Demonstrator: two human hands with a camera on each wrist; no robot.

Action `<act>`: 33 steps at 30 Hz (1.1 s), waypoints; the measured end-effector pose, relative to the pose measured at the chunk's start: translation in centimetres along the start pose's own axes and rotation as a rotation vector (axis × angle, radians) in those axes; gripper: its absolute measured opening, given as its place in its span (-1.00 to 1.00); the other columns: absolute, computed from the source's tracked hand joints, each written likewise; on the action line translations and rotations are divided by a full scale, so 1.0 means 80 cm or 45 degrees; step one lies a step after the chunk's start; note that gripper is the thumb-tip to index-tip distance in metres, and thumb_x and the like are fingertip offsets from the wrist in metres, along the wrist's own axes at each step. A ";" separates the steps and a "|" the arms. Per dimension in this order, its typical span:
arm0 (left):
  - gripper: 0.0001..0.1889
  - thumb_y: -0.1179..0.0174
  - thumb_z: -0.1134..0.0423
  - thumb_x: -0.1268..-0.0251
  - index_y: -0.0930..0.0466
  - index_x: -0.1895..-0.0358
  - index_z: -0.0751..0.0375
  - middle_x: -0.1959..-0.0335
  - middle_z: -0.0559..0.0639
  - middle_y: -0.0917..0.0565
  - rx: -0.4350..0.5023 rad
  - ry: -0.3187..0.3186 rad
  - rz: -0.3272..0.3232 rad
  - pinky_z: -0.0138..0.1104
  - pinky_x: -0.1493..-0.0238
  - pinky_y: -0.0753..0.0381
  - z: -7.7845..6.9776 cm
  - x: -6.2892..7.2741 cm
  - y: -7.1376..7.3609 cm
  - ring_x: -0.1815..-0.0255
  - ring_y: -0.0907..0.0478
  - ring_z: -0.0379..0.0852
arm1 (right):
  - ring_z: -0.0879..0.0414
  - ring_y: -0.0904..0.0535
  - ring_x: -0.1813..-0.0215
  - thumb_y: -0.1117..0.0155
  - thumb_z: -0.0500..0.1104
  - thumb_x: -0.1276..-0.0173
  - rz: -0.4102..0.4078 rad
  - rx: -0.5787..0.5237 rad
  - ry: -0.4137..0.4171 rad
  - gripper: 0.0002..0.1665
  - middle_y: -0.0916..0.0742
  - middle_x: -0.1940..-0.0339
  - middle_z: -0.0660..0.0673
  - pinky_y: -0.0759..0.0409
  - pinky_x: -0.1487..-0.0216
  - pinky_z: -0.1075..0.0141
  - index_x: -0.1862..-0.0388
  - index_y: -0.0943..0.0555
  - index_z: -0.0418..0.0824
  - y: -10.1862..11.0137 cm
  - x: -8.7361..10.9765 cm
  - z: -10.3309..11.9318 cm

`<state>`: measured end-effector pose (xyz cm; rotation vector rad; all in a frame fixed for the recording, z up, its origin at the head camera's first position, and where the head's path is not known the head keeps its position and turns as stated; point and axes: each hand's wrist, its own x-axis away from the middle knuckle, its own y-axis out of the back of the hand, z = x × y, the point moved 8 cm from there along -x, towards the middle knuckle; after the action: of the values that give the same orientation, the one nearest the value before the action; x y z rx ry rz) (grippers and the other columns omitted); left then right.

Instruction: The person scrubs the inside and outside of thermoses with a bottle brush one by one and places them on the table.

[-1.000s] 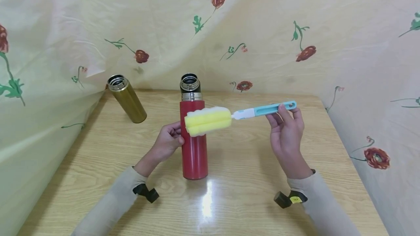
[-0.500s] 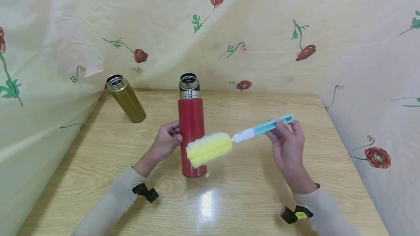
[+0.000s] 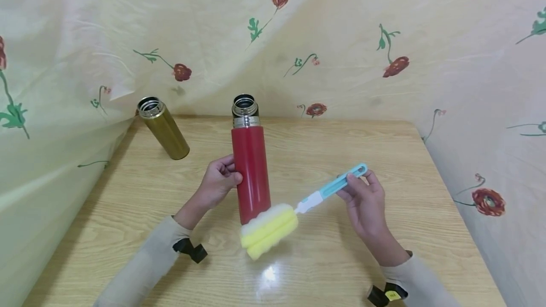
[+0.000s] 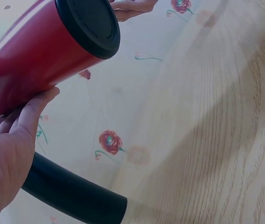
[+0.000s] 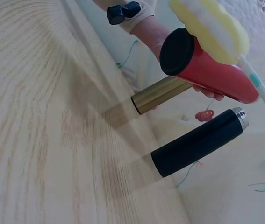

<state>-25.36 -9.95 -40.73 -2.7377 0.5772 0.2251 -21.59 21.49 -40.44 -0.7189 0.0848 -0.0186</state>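
Red flask [image 3: 251, 174] in left fingers [image 3: 227, 159], gold bottle [image 3: 167, 134], black bottle [image 5: 197, 142], both open-mouthed

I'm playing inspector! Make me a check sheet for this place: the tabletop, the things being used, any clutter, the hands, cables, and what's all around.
Surface: wood-grain table, with a bright reflection.
Job's things: red flask, held tilted; sponge brush, its yellow-and-white head in front of the flask's lower end in the head view.
Clutter: gold flask and dark flask, both standing with open mouths.
Grippers: left hand grips the red flask; right hand holds the brush by its blue handle.
Cables: nothing seen.
Surroundings: cream cloth printed with red flowers.
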 end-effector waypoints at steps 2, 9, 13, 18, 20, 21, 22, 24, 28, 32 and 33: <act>-0.17 -0.51 -0.14 -0.07 -0.51 -0.25 0.44 0.07 0.00 -0.79 -0.004 0.015 -0.017 -0.28 0.17 -0.78 -0.001 0.001 -0.001 0.10 -0.76 -0.12 | 0.05 -0.79 0.22 -0.01 -0.47 -0.55 -0.006 -0.020 0.006 -0.86 -0.75 0.26 -0.15 -0.75 0.09 0.26 0.07 -0.47 -0.29 0.002 -0.001 0.001; -0.14 -0.49 -0.01 -0.20 -0.36 -0.34 0.60 0.05 -0.03 -0.77 -0.049 0.115 -0.041 -0.23 0.15 -0.78 0.004 0.003 0.000 0.09 -0.76 -0.11 | 0.04 -0.80 0.24 -0.09 -0.46 -0.52 -0.079 -0.032 0.016 -0.89 -0.76 0.29 -0.17 -0.75 0.13 0.25 0.10 -0.48 -0.30 0.007 -0.007 0.002; -0.31 -0.35 0.21 -0.31 -0.33 -0.37 0.56 0.01 -0.02 -0.75 -0.082 0.167 -0.036 -0.20 0.11 -0.78 0.006 0.004 -0.001 0.06 -0.75 -0.09 | 0.05 -0.80 0.25 -0.12 -0.46 -0.50 -0.124 -0.006 0.003 -0.88 -0.77 0.30 -0.16 -0.75 0.13 0.26 0.11 -0.48 -0.29 0.009 -0.007 0.001; -0.33 -0.29 0.24 -0.28 -0.31 -0.41 0.47 -0.04 0.08 -0.71 -0.141 0.232 -0.061 -0.20 0.06 -0.77 0.008 0.005 -0.002 0.03 -0.73 -0.08 | 0.05 -0.80 0.25 -0.13 -0.46 -0.50 -0.146 0.015 -0.007 -0.88 -0.78 0.30 -0.16 -0.74 0.12 0.25 0.11 -0.48 -0.28 0.010 -0.008 0.000; -0.31 -0.28 0.23 -0.27 -0.30 -0.43 0.42 -0.06 0.13 -0.70 -0.172 0.259 -0.074 -0.20 0.04 -0.76 0.009 0.005 -0.003 0.03 -0.73 -0.09 | 0.04 -0.80 0.25 -0.13 -0.46 -0.50 -0.148 0.009 -0.002 -0.88 -0.78 0.30 -0.16 -0.74 0.12 0.25 0.11 -0.48 -0.28 0.011 -0.008 0.000; -0.30 -0.28 0.21 -0.28 -0.28 -0.45 0.40 -0.07 0.15 -0.69 -0.188 0.269 -0.076 -0.21 0.05 -0.76 0.009 0.006 -0.004 0.03 -0.73 -0.09 | 0.04 -0.80 0.25 -0.13 -0.46 -0.50 -0.147 0.004 0.002 -0.88 -0.78 0.30 -0.17 -0.74 0.13 0.25 0.11 -0.48 -0.29 0.011 -0.008 0.001; -0.29 -0.27 0.20 -0.28 -0.27 -0.46 0.37 -0.07 0.17 -0.69 -0.198 0.276 -0.075 -0.20 0.04 -0.76 0.009 0.006 -0.004 0.03 -0.73 -0.09 | 0.04 -0.80 0.24 -0.13 -0.46 -0.50 -0.145 0.000 0.005 -0.88 -0.79 0.30 -0.17 -0.74 0.13 0.25 0.11 -0.48 -0.29 0.011 -0.008 0.001; -0.28 -0.25 0.19 -0.31 -0.24 -0.49 0.30 -0.07 0.17 -0.69 -0.202 0.281 -0.063 -0.19 0.03 -0.76 0.010 0.005 -0.006 0.03 -0.73 -0.09 | 0.04 -0.80 0.24 -0.13 -0.46 -0.50 -0.142 -0.007 0.013 -0.89 -0.79 0.30 -0.18 -0.74 0.12 0.25 0.10 -0.48 -0.30 0.012 -0.009 0.002; -0.29 -0.21 0.20 -0.33 -0.18 -0.51 0.22 -0.09 0.14 -0.68 -0.181 0.286 -0.038 -0.18 -0.02 -0.74 0.013 0.005 -0.009 0.01 -0.73 -0.07 | 0.04 -0.80 0.24 -0.15 -0.44 -0.50 -0.145 -0.006 0.016 -0.89 -0.79 0.30 -0.18 -0.74 0.11 0.25 0.09 -0.47 -0.31 0.012 -0.009 0.005; -0.29 -0.21 0.28 -0.33 -0.17 -0.52 0.23 -0.11 0.17 -0.68 -0.160 0.300 -0.049 -0.18 -0.04 -0.74 0.017 0.005 -0.011 -0.01 -0.73 -0.08 | 0.04 -0.81 0.24 -0.16 -0.44 -0.49 -0.146 -0.004 0.021 -0.88 -0.80 0.30 -0.19 -0.74 0.10 0.23 0.08 -0.47 -0.31 0.012 -0.010 0.006; -0.28 -0.22 0.30 -0.32 -0.17 -0.52 0.23 -0.10 0.16 -0.69 -0.151 0.303 -0.055 -0.18 -0.04 -0.74 0.017 0.005 -0.011 0.00 -0.73 -0.09 | 0.04 -0.81 0.24 -0.16 -0.44 -0.49 -0.143 -0.003 0.024 -0.89 -0.80 0.29 -0.19 -0.74 0.09 0.23 0.08 -0.47 -0.31 0.012 -0.010 0.006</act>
<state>-24.72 -8.86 -41.85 -2.9111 0.5822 -0.0815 -22.37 22.60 -40.64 -0.7251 0.0626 -0.1325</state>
